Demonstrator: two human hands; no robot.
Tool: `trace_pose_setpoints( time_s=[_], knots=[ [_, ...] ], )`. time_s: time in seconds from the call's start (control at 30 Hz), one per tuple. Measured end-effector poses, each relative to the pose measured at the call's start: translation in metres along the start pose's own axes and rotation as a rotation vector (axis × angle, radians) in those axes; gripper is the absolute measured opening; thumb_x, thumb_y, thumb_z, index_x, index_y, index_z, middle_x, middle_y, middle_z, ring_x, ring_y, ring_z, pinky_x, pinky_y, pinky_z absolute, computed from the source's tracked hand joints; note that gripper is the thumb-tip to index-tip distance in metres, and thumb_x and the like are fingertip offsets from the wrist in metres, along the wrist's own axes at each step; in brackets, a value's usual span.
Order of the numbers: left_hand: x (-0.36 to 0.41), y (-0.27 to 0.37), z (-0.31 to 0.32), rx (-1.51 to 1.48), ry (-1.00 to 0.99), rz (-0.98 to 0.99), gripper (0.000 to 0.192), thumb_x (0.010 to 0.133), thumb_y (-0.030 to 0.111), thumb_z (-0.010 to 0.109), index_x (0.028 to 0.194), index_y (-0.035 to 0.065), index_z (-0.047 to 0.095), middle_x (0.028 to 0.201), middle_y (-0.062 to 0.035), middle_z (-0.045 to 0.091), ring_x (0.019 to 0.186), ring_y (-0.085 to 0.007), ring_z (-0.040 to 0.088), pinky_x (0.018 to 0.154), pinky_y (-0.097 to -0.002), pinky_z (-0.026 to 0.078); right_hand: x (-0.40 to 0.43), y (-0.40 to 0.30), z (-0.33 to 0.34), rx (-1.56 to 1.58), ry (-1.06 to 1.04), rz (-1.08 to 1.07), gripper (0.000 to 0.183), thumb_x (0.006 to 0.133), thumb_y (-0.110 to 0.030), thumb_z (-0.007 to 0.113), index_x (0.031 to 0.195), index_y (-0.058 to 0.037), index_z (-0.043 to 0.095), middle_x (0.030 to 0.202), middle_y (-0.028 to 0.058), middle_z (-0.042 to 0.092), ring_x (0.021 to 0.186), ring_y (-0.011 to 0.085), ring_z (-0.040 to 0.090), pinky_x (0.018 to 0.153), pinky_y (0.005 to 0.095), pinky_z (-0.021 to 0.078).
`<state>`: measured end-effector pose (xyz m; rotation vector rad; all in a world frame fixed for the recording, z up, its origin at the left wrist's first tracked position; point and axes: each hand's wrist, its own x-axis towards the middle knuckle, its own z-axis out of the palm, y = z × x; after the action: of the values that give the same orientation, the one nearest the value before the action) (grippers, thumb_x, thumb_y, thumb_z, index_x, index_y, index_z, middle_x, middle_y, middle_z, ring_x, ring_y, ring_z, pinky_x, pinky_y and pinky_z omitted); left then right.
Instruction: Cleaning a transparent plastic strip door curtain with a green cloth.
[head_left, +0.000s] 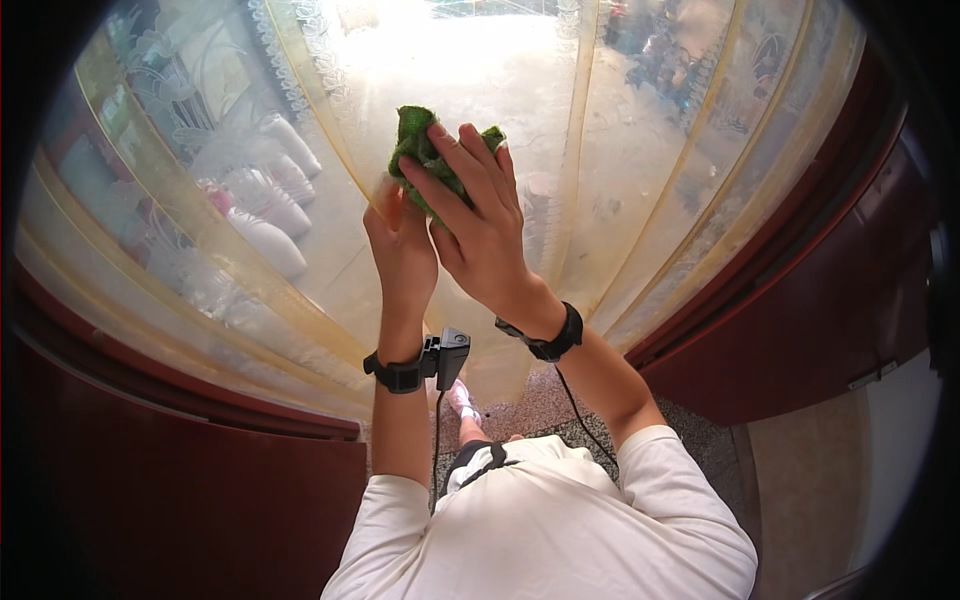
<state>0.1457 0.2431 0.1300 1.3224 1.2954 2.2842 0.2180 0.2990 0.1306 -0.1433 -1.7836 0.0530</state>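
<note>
Translucent plastic door-curtain strips (480, 82) with yellowish overlapping bands and white printed patterns hang before me. My right hand (480, 195) presses a crumpled green cloth (414, 124) against the plastic, its fingers spread over the cloth. Just left of it and lower, my left hand (401, 232) grips the edge of a strip. Its thumb looks blurred through the plastic, and its other fingers are mostly hidden. The two hands are close together, with the cloth above the left one.
Dark red door panels (187, 495) (795, 330) flank the curtain. Through the plastic, several white rounded objects (266, 240) show at left. A small camera device (452, 358) is strapped to my left wrist, and a black cable (581, 412) hangs by my right arm. Speckled flooring (551, 397) lies below.
</note>
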Motion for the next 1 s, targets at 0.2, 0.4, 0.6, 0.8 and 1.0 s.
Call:
trace_pose_setpoints(
  time_s=[0.2,0.4,0.6,0.8,1.0],
  knots=[
    [0.0,0.0,0.002,-0.042,0.047,0.02,0.015,0.086,0.002,0.039,0.092,-0.0031,0.052,0.084,-0.0061,0.057,0.078,-0.0109,0.051,0.069,-0.0244,0.042,-0.011,-0.003,0.0,0.072,-0.048,0.054,0.042,0.074,-0.003,0.055,0.113,-0.0161,0.061,0.131,0.0104,0.044,0.123,0.0337,0.038,0.102,0.0475,0.0233],
    [0.0,-0.003,0.002,-0.036,0.031,0.029,0.014,0.086,0.002,0.039,0.09,-0.0027,0.051,0.082,-0.0052,0.056,0.076,-0.0103,0.05,0.066,-0.0235,0.041,-0.014,-0.001,0.0,0.012,-0.02,0.035,0.038,0.075,-0.007,0.057,0.112,-0.015,0.06,0.13,0.0097,0.045,0.12,0.0322,0.041,0.099,0.0474,0.0289],
    [-0.001,0.0,0.003,0.011,0.037,0.033,0.014,0.086,0.002,0.038,0.09,-0.0022,0.051,0.081,-0.005,0.056,0.076,-0.01,0.05,0.066,-0.0232,0.041,-0.018,-0.003,0.0,0.02,-0.018,0.044,0.039,0.075,-0.005,0.057,0.112,-0.015,0.06,0.13,0.0096,0.044,0.12,0.0319,0.041,0.1,0.0475,0.0283],
    [-0.003,-0.003,-0.001,0.097,0.027,0.045,0.017,0.086,0.002,0.037,0.092,-0.0024,0.052,0.08,-0.0059,0.056,0.074,-0.0106,0.051,0.066,-0.0231,0.041,-0.021,-0.002,0.0,0.035,-0.037,0.048,0.041,0.074,-0.003,0.056,0.113,-0.0153,0.059,0.131,0.0099,0.043,0.121,0.0323,0.04,0.1,0.0482,0.0286],
    [-0.013,0.009,-0.003,0.195,0.063,-0.017,0.015,0.087,0.004,0.042,0.093,-0.0009,0.054,0.081,-0.0039,0.057,0.076,-0.0106,0.05,0.068,-0.0237,0.041,-0.058,-0.004,0.002,0.102,-0.036,0.065,0.044,0.074,0.0,0.055,0.115,-0.0141,0.059,0.134,0.0121,0.038,0.124,0.0339,0.035,0.101,0.0488,0.0267]
  ],
)
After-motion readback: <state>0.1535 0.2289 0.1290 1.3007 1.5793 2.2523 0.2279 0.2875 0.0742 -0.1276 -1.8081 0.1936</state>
